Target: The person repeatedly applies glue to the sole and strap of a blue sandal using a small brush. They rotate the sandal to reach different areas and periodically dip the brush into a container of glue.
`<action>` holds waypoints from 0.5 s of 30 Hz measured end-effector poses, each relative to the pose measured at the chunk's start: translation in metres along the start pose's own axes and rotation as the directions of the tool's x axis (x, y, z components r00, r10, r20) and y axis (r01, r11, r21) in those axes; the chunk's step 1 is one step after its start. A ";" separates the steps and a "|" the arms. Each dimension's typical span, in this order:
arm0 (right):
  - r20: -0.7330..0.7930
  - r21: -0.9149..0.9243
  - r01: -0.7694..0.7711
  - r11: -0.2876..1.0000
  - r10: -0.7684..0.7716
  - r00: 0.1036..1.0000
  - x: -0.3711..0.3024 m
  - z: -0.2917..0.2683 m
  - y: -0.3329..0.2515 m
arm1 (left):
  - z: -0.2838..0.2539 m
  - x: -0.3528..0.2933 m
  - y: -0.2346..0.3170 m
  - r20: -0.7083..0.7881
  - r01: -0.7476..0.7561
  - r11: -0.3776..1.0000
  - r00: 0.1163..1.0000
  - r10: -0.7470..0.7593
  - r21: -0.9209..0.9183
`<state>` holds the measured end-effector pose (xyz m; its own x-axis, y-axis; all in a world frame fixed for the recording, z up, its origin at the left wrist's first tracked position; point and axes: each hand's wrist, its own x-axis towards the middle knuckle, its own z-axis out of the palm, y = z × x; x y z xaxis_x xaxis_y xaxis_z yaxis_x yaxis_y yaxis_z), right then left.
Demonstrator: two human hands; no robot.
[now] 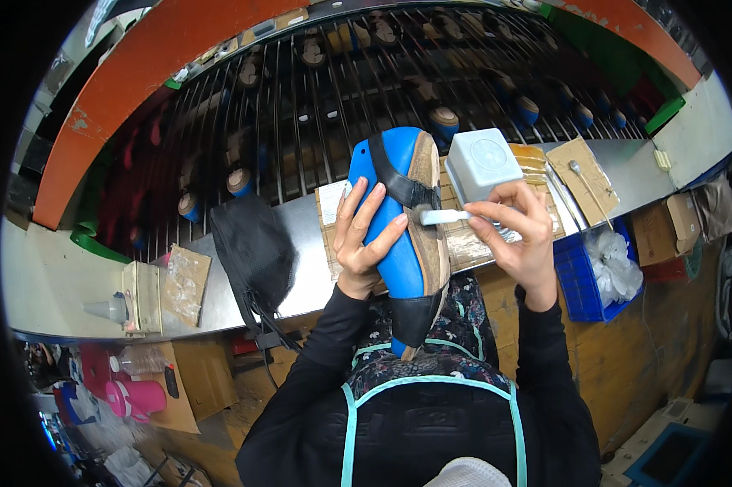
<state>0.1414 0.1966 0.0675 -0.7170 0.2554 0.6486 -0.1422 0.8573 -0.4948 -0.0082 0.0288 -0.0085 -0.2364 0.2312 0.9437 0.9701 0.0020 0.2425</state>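
Observation:
My left hand (359, 234) grips a blue shoe last (392, 258) that wears a sandal with black straps (404, 190) and a cork-coloured footbed (425, 252). The last is tilted on its side, its sole edge turned to the right. Between the thumb and fingers of my right hand (518, 233) is a small brush with a pale handle (447, 217). Its bristles touch the cork edge beside the strap. Right behind that hand stands a pale, square plastic container (486, 162) on the bench.
Ahead, a rack of dark metal bars (301, 122) carries several lasts with sandals, under an orange frame (130, 89). A black bag (252, 252) lies on the metal bench to the left. Cardboard with a stick (585, 178) lies right, above a blue crate (585, 284).

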 end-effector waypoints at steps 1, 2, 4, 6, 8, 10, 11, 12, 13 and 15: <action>0.054 0.061 -0.033 0.998 0.030 0.998 0.002 -0.002 0.003 | 0.001 0.001 -0.001 -0.008 -0.003 1.000 1.000 0.003 -0.012; 0.096 0.083 0.010 0.997 -0.018 0.995 0.005 -0.007 0.007 | 0.002 0.003 -0.001 -0.015 -0.002 1.000 1.000 0.002 -0.026; -0.022 0.234 -0.072 0.970 0.079 0.997 0.007 0.000 0.011 | 0.004 0.005 0.000 -0.040 0.006 0.999 0.999 -0.008 -0.047; -0.118 0.139 -0.044 0.989 0.061 0.991 0.006 0.005 0.015 | 0.006 0.007 0.001 -0.072 0.017 0.998 0.997 -0.022 -0.067; -0.052 0.296 -0.107 0.949 0.128 0.990 -0.003 0.011 0.015 | 0.008 0.009 0.001 -0.116 0.031 0.996 0.992 -0.041 -0.082; 0.058 0.487 -0.202 0.850 0.199 0.978 -0.015 0.015 0.009 | 0.006 0.011 0.000 -0.130 0.024 0.997 0.991 -0.033 -0.071; 0.079 0.502 -0.221 0.836 0.210 0.975 -0.020 0.015 0.007 | 0.005 0.012 -0.001 -0.137 0.023 0.998 0.990 -0.032 -0.065; 0.086 0.524 -0.221 0.823 0.207 0.974 -0.025 0.015 0.003 | 0.003 0.012 -0.001 -0.131 0.020 0.999 0.991 -0.026 -0.048; 0.066 0.567 -0.190 0.802 0.186 0.980 -0.027 0.015 0.000 | 0.001 0.012 -0.001 -0.126 0.015 0.999 0.992 -0.019 -0.033; 0.046 0.504 -0.233 0.832 0.243 0.969 -0.030 0.016 -0.007 | -0.001 0.012 -0.001 -0.110 0.014 1.000 0.994 -0.015 -0.013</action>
<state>0.1532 0.1756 0.0421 -0.7605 0.4358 0.4814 -0.2952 0.4283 -0.8540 -0.0115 0.0305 0.0024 -0.2557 0.1225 0.9590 0.9660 -0.0072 0.2585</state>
